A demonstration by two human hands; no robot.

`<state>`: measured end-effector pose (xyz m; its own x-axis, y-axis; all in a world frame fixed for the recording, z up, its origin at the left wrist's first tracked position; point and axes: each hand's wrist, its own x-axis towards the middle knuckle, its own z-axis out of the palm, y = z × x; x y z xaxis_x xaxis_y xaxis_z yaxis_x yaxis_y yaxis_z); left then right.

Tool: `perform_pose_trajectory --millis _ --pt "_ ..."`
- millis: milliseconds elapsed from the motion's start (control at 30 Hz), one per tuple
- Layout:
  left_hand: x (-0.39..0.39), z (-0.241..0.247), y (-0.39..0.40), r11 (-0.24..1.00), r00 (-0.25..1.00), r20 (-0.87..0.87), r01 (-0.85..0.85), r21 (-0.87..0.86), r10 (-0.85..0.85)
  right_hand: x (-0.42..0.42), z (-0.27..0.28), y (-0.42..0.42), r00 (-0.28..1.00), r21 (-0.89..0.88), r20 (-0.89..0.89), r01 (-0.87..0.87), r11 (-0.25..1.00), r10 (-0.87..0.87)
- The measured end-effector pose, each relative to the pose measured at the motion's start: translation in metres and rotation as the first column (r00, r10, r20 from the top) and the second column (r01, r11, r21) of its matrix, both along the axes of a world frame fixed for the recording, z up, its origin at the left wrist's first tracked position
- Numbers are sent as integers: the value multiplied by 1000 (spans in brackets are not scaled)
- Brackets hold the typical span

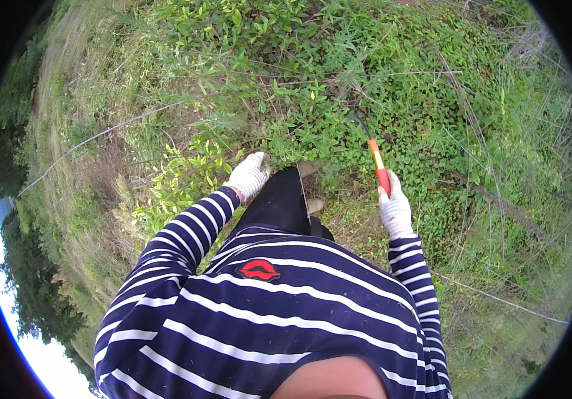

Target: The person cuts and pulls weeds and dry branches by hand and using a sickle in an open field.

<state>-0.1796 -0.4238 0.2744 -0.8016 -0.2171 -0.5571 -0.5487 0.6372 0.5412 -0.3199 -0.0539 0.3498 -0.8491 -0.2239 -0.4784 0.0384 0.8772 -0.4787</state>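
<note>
In the head view, my right hand [396,208], in a pale work glove, grips the red and yellow handle [378,162] of a small sickle-like hand tool. Its dark curved blade [359,122] points away from me, partly lost among low green leaves [316,124]. My left hand [249,176], in a striped white glove, hangs beside my dark trouser leg [271,199]. Close to its fingers are leafy stems, and a yellow-green shrub [181,182] grows to its left. Whether those fingers hold anything cannot be made out.
Dense weeds and creepers [415,99] cover the ground ahead. A long pale stem or line [101,133] crosses at left, and another thin line [500,294] runs at lower right. Dry stalks [475,129] and a brown branch [510,207] lie at right. My light-coloured shoes [315,205] stand among the plants.
</note>
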Motion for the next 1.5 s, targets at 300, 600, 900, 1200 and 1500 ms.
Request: perform_pose_trajectory --millis 300,600,900,1200,1500 --pt "56 46 33 975 981 76 168 145 -180 -162 -151 -252 959 -150 -130 -272 951 254" --pt "23 32 26 968 942 -231 218 -123 -242 -81 -241 -257 895 -205 136 -394 896 424" --pt "-79 -53 -11 611 839 215 518 -599 -499 31 -124 -98 885 57 288 -398 915 367" --pt "-12 -31 50 853 672 544 488 185 -503 123 -53 32 898 270 314 -396 878 309" --pt "72 -33 31 780 751 365 618 -96 -551 236 -66 157 792 258 511 230 939 -334"
